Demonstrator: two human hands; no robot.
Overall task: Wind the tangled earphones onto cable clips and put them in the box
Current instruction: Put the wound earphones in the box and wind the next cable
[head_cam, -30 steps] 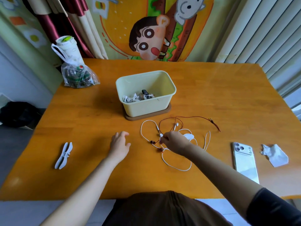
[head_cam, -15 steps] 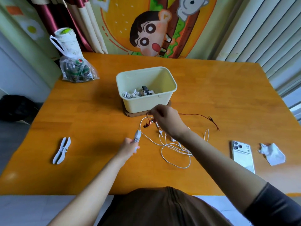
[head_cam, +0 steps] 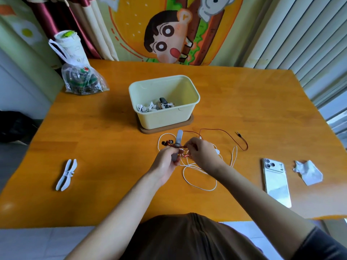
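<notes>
The left hand (head_cam: 166,162) grips a grey cable clip (head_cam: 178,140) just near of the cream box (head_cam: 167,119). The right hand (head_cam: 202,154) pinches the red earphone cable (head_cam: 226,133) against the clip's middle. The white earphones (head_cam: 199,187) lie tangled on the table (head_cam: 105,139) beneath both hands.

A room in a home, orange wooden bench (head_cam: 244,102) against the wall, bright cartoon wall hanging (head_cam: 169,34) behind it, red and cream curtains (head_cam: 75,25) at the left, pale vertical blinds (head_cam: 300,34) at the right, phone (head_cam: 276,181), crumpled tissue (head_cam: 308,172) and plastic bag (head_cam: 82,81) on the bench
</notes>
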